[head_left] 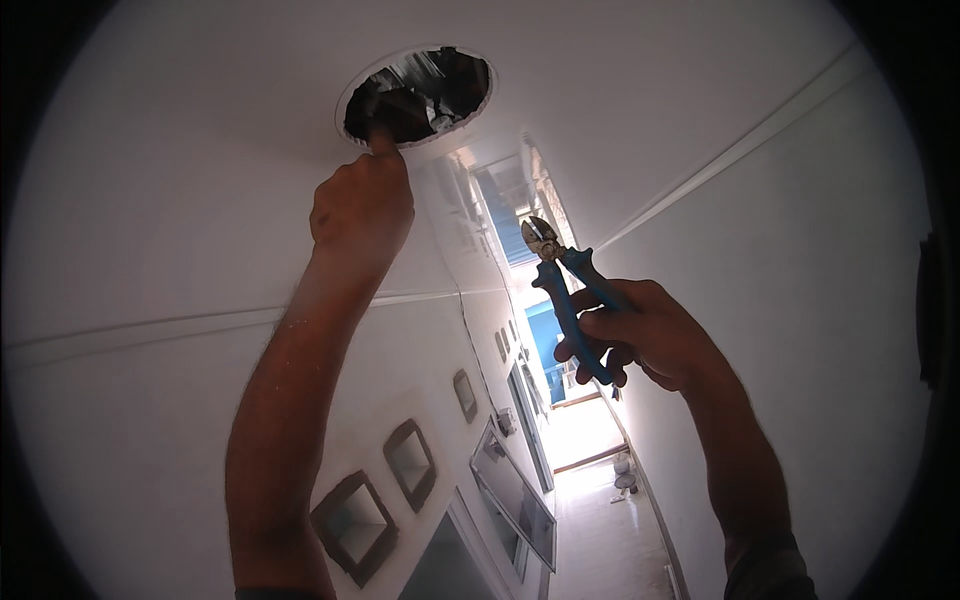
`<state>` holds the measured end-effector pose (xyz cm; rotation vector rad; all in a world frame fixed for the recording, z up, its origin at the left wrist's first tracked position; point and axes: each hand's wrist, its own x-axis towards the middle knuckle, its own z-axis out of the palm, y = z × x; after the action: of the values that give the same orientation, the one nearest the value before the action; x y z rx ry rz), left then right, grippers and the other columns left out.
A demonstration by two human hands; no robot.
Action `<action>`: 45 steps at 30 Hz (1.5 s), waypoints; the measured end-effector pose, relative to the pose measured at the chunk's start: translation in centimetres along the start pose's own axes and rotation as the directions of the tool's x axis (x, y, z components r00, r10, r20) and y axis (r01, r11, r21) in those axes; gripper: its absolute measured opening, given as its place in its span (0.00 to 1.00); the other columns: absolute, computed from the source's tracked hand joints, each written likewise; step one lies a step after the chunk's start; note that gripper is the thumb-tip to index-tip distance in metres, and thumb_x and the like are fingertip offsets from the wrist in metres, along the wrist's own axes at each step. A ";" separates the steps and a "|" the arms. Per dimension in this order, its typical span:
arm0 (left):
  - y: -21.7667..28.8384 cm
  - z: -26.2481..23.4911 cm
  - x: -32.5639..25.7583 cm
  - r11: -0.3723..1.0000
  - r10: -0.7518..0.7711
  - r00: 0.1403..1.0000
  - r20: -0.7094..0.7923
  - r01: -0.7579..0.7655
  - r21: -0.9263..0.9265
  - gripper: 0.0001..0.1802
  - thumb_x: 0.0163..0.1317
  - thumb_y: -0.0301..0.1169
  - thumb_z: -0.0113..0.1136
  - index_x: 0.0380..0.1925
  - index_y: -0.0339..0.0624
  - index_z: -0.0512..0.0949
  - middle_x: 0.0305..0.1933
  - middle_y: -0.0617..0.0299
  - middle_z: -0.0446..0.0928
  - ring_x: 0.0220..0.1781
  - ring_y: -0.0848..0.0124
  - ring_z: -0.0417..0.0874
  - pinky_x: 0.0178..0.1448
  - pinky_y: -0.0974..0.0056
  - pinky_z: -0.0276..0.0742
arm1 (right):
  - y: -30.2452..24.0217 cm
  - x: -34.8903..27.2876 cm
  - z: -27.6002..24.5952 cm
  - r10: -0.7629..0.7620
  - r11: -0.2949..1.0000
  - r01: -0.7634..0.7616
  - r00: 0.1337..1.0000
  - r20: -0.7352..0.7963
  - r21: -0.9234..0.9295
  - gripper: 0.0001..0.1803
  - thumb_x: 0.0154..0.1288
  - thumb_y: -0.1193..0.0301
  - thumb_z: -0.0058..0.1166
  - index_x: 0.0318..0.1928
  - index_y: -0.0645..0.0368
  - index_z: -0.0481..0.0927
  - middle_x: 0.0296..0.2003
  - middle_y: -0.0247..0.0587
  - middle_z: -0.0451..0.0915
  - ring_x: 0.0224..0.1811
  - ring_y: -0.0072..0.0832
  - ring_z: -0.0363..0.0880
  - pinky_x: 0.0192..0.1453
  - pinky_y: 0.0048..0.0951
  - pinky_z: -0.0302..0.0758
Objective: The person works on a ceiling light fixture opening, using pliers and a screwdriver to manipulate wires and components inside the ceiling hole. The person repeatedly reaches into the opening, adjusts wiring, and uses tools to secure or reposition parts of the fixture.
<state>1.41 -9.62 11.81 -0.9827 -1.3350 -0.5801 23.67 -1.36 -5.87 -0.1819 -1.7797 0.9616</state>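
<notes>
Overhead, a round hole (pixel 462 82) is cut in the pale ceiling; dark space and shiny silvery material show inside. My left hand (pixel 365 200) is raised to its near edge, one finger stretched up into the opening and the others curled. That fingertip is lost in the dark, and I see nothing held. In my right hand (pixel 640 330) is a pair of diagonal cutters (pixel 575 300) with blue handles and worn metal jaws. The fingers wrap around the handles, which are spread, and the jaws point up toward the ceiling, apart from the hole.
A glossy ceiling strip (pixel 520 200) runs away beyond the hole. The left wall has framed square recesses (pixel 355 525) and a tilted-open window (pixel 515 490). A plain wall (pixel 800 270) rises on the right. Far down the bright corridor floor (pixel 600 530) stands a small fan-like object (pixel 624 480).
</notes>
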 end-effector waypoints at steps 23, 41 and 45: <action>0.6 3.0 -0.1 0.744 -0.118 0.970 -0.214 -0.057 -0.666 0.25 0.60 0.53 0.70 0.33 0.38 0.86 0.21 0.64 0.81 0.21 0.77 0.81 0.29 0.70 0.76 | 21.2 -12.9 -1.5 0.503 0.836 -0.427 0.848 -0.168 0.345 0.14 0.72 0.75 0.51 0.52 0.72 0.76 0.37 0.56 0.87 0.29 0.36 0.88 0.26 0.28 0.78; 1.2 4.1 0.8 0.769 -0.109 0.924 -0.367 -0.155 -0.620 0.18 0.60 0.40 0.67 0.24 0.34 0.83 0.16 0.58 0.79 0.18 0.66 0.79 0.30 0.61 0.76 | 23.8 -14.5 -1.4 0.555 0.806 -0.481 0.817 -0.156 0.344 0.13 0.70 0.77 0.49 0.51 0.74 0.77 0.35 0.59 0.86 0.34 0.44 0.89 0.34 0.38 0.88; 0.4 4.4 1.3 0.776 -0.073 0.916 -0.395 -0.197 -0.599 0.14 0.61 0.36 0.65 0.29 0.33 0.84 0.21 0.55 0.82 0.22 0.65 0.82 0.34 0.60 0.78 | 24.3 -14.5 -1.2 0.563 0.797 -0.485 0.812 -0.155 0.360 0.14 0.70 0.77 0.50 0.52 0.73 0.77 0.34 0.58 0.86 0.33 0.43 0.89 0.33 0.38 0.87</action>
<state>-0.36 -5.43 12.68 -1.3544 -0.7268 -1.1598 23.43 7.67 -32.75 -0.6066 -1.3336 1.5292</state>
